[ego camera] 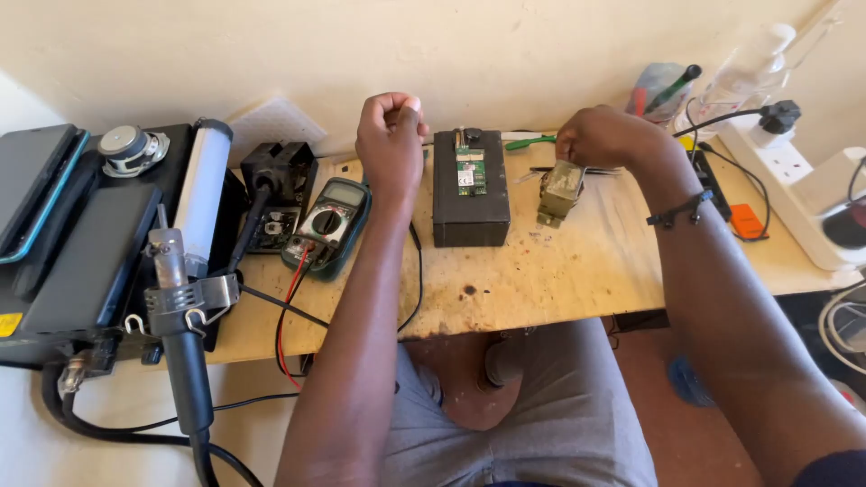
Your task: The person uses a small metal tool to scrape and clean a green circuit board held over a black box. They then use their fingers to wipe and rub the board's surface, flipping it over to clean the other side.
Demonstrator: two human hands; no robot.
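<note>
Head view. The left hand (391, 135) was raised over the back of the wooden table (559, 271), curled into a closed fist; whether anything thin was pinched inside it could not be told. It sat between the multimeter (327, 225) on its left and the black box (469, 194) on its right, near both but apart from them.

The right hand (603, 137) was closed around the top of a small metal transformer (559, 192), fingers gripping its upper end. The transformer hung tilted, its lower end at or just above the table top; contact could not be confirmed. It was just right of the black box, not touching it.

The black box stood upright at the table's middle, with a small green circuit board (470, 171) lying on its top face. The multimeter was green-cased, with red and black leads (287, 307) running down off the table's front edge.

Left of the multimeter: a black holder (275, 180), then a white tube (203, 194) leaning against a black station (81, 261). A hot-air wand (176, 316) rested in a bracket at the station's front. A small round speaker (131, 149) sat on top of the station.

At the right, a white power strip (794, 194) with a black plug (778, 115) in it. A green-handled tool (530, 141) lay behind the right hand.
</note>
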